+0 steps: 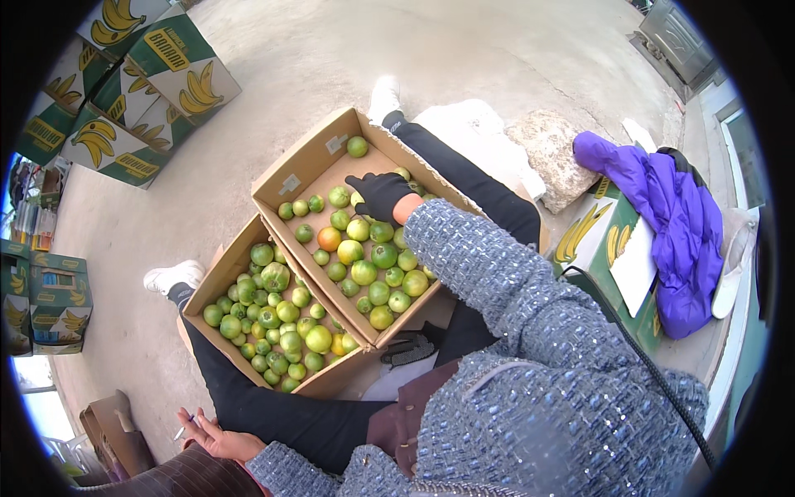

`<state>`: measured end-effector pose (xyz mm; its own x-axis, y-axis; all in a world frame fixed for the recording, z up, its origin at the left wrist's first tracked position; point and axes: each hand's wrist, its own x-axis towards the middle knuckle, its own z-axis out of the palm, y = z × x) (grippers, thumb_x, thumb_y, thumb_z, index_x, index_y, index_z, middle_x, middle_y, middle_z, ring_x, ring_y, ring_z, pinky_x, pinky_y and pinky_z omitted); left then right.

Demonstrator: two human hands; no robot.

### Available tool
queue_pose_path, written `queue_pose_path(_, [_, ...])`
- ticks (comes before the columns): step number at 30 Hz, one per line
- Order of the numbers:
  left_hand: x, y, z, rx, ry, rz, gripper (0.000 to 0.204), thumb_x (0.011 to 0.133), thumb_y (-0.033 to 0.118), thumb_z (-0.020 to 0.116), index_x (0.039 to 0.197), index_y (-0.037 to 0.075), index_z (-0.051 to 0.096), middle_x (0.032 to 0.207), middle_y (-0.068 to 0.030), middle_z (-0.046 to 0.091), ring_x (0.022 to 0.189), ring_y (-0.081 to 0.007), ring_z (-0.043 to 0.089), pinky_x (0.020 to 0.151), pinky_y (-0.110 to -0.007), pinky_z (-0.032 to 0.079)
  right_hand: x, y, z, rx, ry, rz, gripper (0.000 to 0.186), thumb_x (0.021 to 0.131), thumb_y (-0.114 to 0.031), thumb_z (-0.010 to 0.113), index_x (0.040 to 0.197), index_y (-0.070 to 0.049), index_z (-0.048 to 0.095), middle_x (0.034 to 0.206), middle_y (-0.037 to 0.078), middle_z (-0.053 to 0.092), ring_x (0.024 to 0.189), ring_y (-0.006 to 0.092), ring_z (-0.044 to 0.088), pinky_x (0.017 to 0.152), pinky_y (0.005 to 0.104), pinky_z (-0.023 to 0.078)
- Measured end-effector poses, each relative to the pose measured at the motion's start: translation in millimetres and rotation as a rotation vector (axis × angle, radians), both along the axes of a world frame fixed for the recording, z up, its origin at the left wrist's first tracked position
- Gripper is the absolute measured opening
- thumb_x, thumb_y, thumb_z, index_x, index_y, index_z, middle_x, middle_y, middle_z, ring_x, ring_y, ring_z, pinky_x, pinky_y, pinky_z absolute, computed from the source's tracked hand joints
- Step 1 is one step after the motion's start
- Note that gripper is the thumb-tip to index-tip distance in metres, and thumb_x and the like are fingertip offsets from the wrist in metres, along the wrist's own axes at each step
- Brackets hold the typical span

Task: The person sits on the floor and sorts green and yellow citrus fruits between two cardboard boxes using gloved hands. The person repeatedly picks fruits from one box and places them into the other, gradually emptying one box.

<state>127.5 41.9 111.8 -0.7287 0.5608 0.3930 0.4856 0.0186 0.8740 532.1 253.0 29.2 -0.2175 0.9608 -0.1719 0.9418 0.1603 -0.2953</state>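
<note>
Two open cardboard boxes rest across my legs, the right one (pixel 271 192) and the left one (pixel 199 331), both holding several mostly green tomatoes (pixel 383 256), one orange (pixel 329 239). My right hand (pixel 379 196), in a black glove, reaches into the right box with its fingers curled on a pale yellow-green tomato (pixel 358 199), partly hidden by the hand. My left hand (pixel 219 441), bare, is by my left thigh, fingers loosely bent, holding a thin white stick (pixel 180 431), apparently a cigarette. A dark glove (pixel 404 351) lies between my legs, below the right box.
Banana cartons stand stacked at upper left (pixel 116 145) and left (pixel 60 302). At right, a carton (pixel 584 232) carries a purple jacket (pixel 687 273), beside a pale stone (pixel 551 157). A black cord (pixel 646 364) crosses my right side. An open carton (pixel 116 435) sits at lower left.
</note>
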Motion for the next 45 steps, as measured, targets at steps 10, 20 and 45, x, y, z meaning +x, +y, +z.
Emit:
queue_pose_path(10, [-1, 2, -1, 0.051, -0.066, 0.017, 0.039, 0.093, 0.009, 0.047, 0.132, 0.004, 0.048, 0.132, -0.0044, 0.05, 0.109, -0.017, 0.052, 0.088, -0.028, 0.038, -29, 3, -54, 0.025, -0.062, -0.209, 0.043, 0.085, -0.026, 0.051, 0.124, -0.011, 0.042, 0.107, 0.019, 0.058, 0.093, 0.0341, 0.062, 0.078, 0.0463, 0.049])
queue_pose_path(20, [8, 9, 11, 0.09, -0.154, 0.025, 0.039, 0.091, -0.003, 0.044, 0.129, -0.001, 0.049, 0.125, -0.0063, 0.053, 0.094, -0.0118, 0.055, 0.081, -0.023, 0.044, -3, 17, -40, 0.011, 0.697, -0.353, 0.042, 0.087, -0.031, 0.058, 0.122, -0.012, 0.046, 0.107, 0.019, 0.061, 0.099, 0.0328, 0.06, 0.085, 0.0405, 0.047])
queue_pose_path(45, [-1, -1, 0, 0.149, -0.162, 0.001, 0.037, 0.093, 0.003, 0.045, 0.129, 0.002, 0.05, 0.128, -0.0066, 0.053, 0.098, -0.0136, 0.054, 0.079, -0.023, 0.042, -148, -86, 63, 0.418, 0.27, 0.316, 0.038, 0.08, -0.032, 0.062, 0.108, -0.006, 0.054, 0.073, 0.008, 0.059, 0.069, 0.0244, 0.06, 0.055, 0.0385, 0.045])
